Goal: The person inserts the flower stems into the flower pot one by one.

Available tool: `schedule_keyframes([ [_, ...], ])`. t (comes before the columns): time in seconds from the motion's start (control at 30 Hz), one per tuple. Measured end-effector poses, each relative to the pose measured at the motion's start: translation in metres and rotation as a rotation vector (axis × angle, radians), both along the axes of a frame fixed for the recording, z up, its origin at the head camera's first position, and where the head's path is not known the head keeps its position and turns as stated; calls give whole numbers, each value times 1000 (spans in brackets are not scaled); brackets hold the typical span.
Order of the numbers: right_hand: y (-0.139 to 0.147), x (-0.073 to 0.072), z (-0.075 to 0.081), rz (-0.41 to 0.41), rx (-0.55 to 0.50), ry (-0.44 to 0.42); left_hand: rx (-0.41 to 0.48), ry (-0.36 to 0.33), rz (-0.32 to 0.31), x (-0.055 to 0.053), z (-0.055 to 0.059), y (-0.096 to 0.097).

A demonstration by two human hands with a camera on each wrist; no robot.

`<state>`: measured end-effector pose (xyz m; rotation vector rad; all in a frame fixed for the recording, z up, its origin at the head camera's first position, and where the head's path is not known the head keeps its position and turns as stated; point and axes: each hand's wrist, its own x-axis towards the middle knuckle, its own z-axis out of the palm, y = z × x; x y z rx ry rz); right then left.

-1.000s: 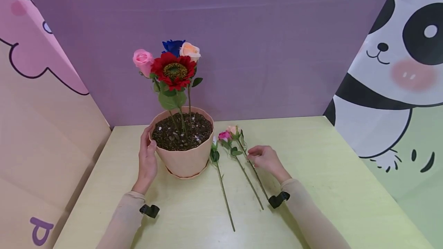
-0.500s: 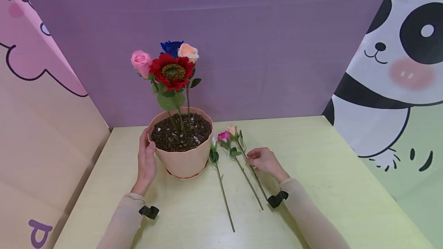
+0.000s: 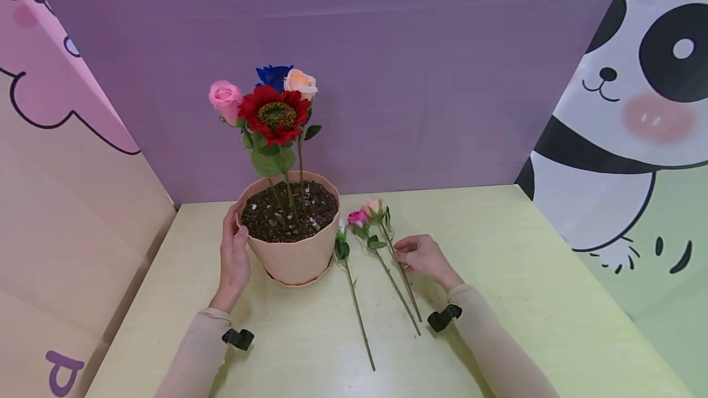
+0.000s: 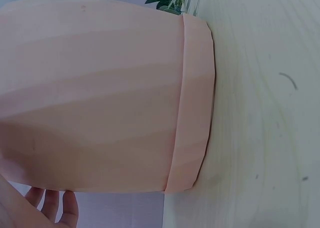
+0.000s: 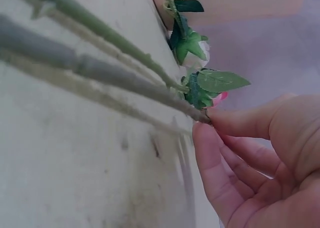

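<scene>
My left hand (image 3: 235,260) rests against the left side of the pale pink flowerpot (image 3: 295,260), thumb near the rim. In the left wrist view its fingers (image 4: 69,208) lie along the pot's edge. My right hand (image 3: 424,258) pinches the stem of a peach rose (image 3: 373,206) between thumb and fingertips, just below the leaves. The right wrist view shows that stem (image 5: 130,82) close over the table, its shadow beneath. Beside it lie a magenta rose (image 3: 357,218) and a white-tipped flower (image 3: 342,249), stems toward the front.
Dark soil (image 3: 315,207) fills the pot. A red sunflower-like bloom (image 3: 276,115), a pink rose (image 3: 225,100), a blue rose (image 3: 273,77) and a pale peach rose (image 3: 301,83) stand in it. The light wooden table (image 3: 525,275) meets a purple backdrop (image 3: 420,78) behind.
The lower end of the peach rose's stem has swung a little left, toward the magenta rose's stem. The right hand keeps nearly the same place, and the left hand stays on the pot.
</scene>
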<state>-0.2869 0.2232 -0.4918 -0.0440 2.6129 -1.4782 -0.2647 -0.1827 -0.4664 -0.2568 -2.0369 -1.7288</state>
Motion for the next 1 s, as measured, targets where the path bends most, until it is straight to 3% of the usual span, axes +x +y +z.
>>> schedule_keyframes([
  [0.37, 6, -2, 14, -18, -85, 38, 2, 24, 0, -2, 1, 0],
  [0.77, 12, -3, 29, -32, -240, 29, 0, 1, 2, -1, 0, 0],
  [1.0, 8, -2, 48, -34, -323, 48, 2, 1, 3, 0, 0, 0],
])
